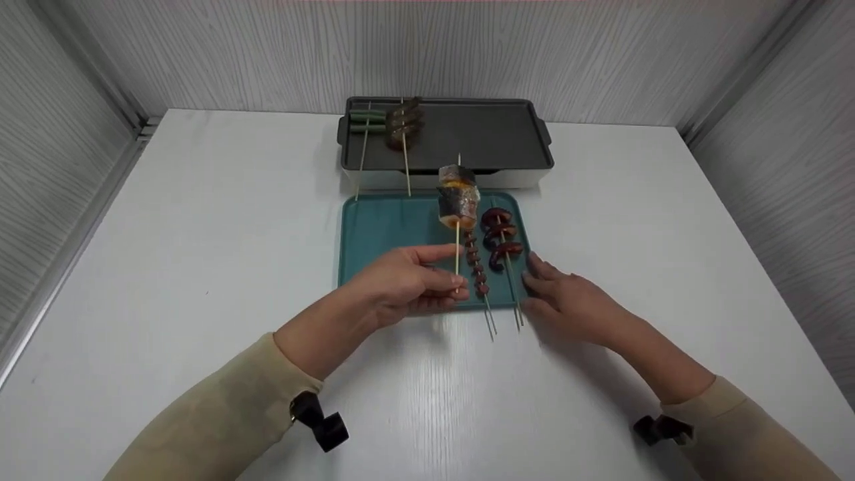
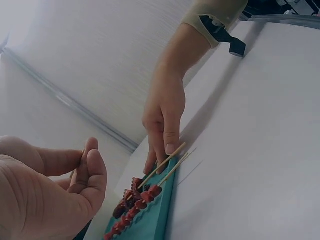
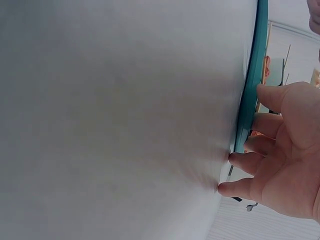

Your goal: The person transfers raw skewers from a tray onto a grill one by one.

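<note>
In the head view my left hand (image 1: 404, 280) pinches the bare stick of a skewer with thick chunks, silvery-dark outside and orange-tan inside, like fish (image 1: 458, 200). It is held upright above a teal tray (image 1: 394, 224). On the tray's right side lie a skewer of small reddish pieces (image 1: 475, 264) and one of dark red curled pieces (image 1: 502, 234), their sticks jutting over the near edge. My right hand (image 1: 574, 300) touches the tray's right rim with extended fingers, as the right wrist view also shows at the tray edge (image 3: 248, 95).
Behind the tray stands a dark griddle (image 1: 481, 133) with a white base. On its left lie a skewer of green pieces (image 1: 367, 121) and a skewer of brown sliced pieces (image 1: 404, 123), sticks pointing toward me. Pale panels (image 1: 427, 47) enclose the white table (image 1: 220, 220).
</note>
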The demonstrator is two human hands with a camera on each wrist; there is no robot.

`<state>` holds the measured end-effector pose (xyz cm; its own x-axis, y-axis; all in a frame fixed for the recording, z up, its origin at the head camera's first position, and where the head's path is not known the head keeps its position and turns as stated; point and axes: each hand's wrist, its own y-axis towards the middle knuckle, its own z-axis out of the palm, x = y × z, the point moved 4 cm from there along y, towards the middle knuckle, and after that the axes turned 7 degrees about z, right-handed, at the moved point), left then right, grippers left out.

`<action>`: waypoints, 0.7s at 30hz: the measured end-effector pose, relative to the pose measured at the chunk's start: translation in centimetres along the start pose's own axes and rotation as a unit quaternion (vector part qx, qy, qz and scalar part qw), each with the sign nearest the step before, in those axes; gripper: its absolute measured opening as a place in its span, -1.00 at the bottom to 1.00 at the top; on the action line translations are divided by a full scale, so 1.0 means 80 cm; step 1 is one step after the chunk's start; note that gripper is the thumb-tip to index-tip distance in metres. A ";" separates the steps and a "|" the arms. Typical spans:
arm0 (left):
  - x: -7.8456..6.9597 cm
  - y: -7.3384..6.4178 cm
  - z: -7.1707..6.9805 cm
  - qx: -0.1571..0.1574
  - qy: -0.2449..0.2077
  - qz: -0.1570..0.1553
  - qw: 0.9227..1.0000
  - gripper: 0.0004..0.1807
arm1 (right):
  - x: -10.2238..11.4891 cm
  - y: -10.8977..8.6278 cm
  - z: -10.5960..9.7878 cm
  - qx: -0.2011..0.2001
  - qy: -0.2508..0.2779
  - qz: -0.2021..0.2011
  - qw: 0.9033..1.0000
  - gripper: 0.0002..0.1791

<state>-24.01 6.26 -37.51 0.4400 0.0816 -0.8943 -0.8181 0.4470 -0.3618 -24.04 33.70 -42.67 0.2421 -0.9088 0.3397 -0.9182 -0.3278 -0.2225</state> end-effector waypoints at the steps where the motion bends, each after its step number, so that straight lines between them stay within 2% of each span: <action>1: -0.004 0.003 0.001 0.000 0.000 0.000 1.000 -0.39 | 0.000 0.000 0.000 0.000 0.001 0.002 1.000 -0.32; 11: -0.035 0.035 0.004 0.003 0.001 0.014 1.000 -0.41 | 0.002 0.001 0.000 0.004 0.002 0.013 1.000 -0.33; 21: -0.060 0.074 -0.005 -0.001 -0.009 0.029 1.000 -0.36 | -0.002 0.000 0.001 0.004 -0.002 0.014 1.000 -0.34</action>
<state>-31.13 8.17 -35.45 0.3978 0.1232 -0.9092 -0.8437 0.4384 -0.3098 -24.06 33.81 -42.81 0.2176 -0.9187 0.3297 -0.9222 -0.3041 -0.2387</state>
